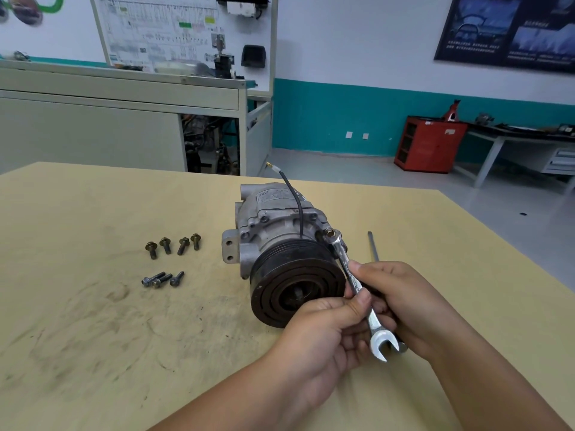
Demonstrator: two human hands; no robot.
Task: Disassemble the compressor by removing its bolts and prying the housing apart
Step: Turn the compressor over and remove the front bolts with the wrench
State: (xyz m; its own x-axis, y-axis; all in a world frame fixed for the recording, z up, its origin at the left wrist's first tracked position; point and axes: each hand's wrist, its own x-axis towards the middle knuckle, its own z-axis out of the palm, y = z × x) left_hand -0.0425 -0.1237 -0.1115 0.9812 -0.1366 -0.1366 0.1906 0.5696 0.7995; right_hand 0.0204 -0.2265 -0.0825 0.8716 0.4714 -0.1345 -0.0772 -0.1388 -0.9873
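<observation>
Here the compressor (pixel 273 225) lay on the surface (pixel 93 306), the wrench (pixel 354 283) ringed over its bolt (pixel 330 234). Left grip (pixel 326 331) and right grip (pixel 404 303) both pinched the shaft; a hard pull might slip the ring off, rounding the head, or roll the unbraced compressor.

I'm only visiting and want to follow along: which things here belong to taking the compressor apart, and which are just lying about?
Part of the job: compressor; wrench, ring end on a bolt, held by left hand and right hand; seven loose bolts on the table; thin bar, probably for prying.
Just lying about: red cabinet, wall poster, wiring board.
</observation>
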